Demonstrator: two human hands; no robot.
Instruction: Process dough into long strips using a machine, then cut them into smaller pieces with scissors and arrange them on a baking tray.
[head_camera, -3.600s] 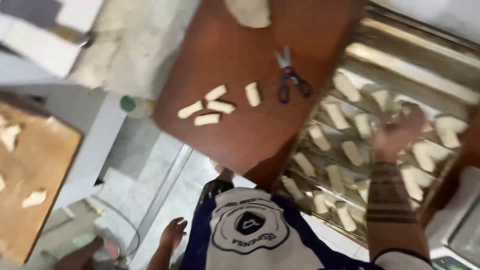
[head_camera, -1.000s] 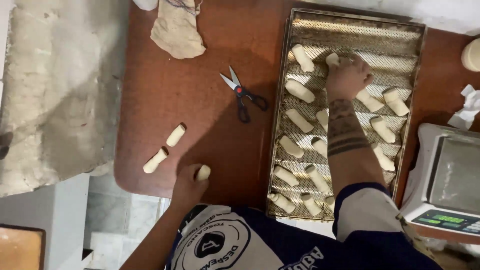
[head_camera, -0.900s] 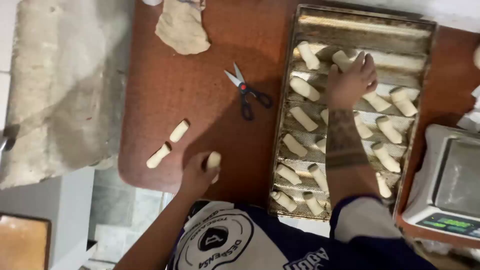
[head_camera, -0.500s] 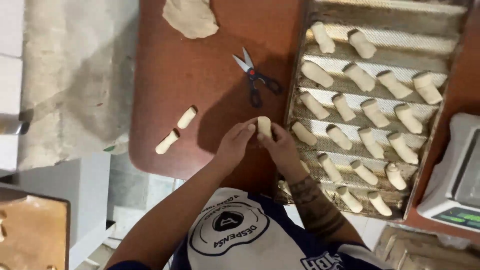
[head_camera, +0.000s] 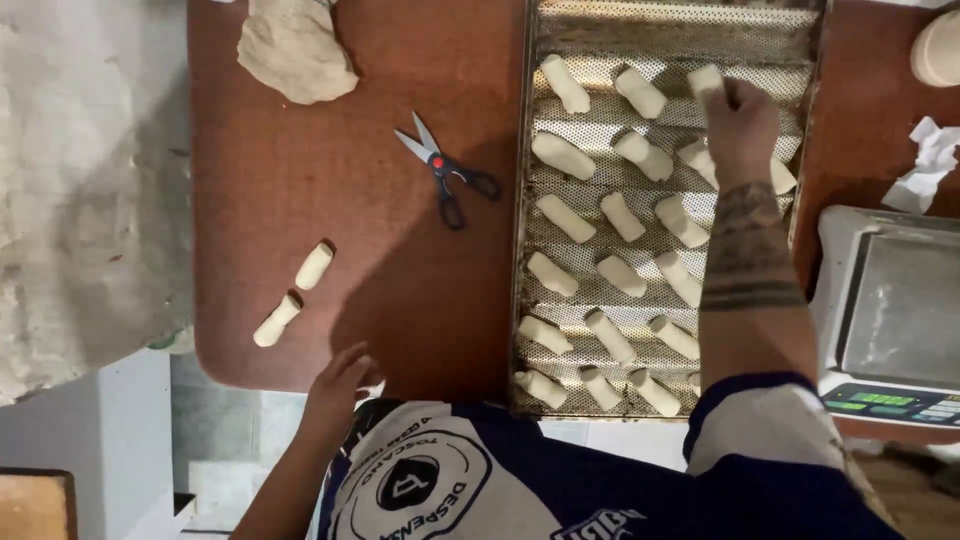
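**Dough roll at the far end of the perforated tray**

The right hand (head_camera: 738, 125) reaches over the perforated metal tray (head_camera: 665, 40) and grasps a pale dough roll (head_camera: 706, 82) between its fingertips, at the far right part of the tray, in the second row from the tray's far edge. The forearm lies along the tray's right side and hides some of the pieces beneath it. The rest of the tray is filled with rows of similar rolls, each lying slantwise in the tray's grooves.

The left hand (head_camera: 338, 383) is released, fingers loosely spread, holding nothing; it hovers at the near edge of the reddish-brown tabletop (head_camera: 270, 180), well to the left of the tray's near corner. Whether it touches the edge cannot be told.

Left of the tray, near its middle, a pair of scissors (head_camera: 445, 170) with dark handles lies open on the tabletop. Farther left of the tray, two loose dough rolls (head_camera: 293, 295) lie end to end, apart from the left hand. A lump of dough (head_camera: 292, 50) sits to the left of the tray's far corner. Just right of the tray stands a digital scale (head_camera: 890, 310), and beyond it lies a crumpled scrap of white paper (head_camera: 930, 165).
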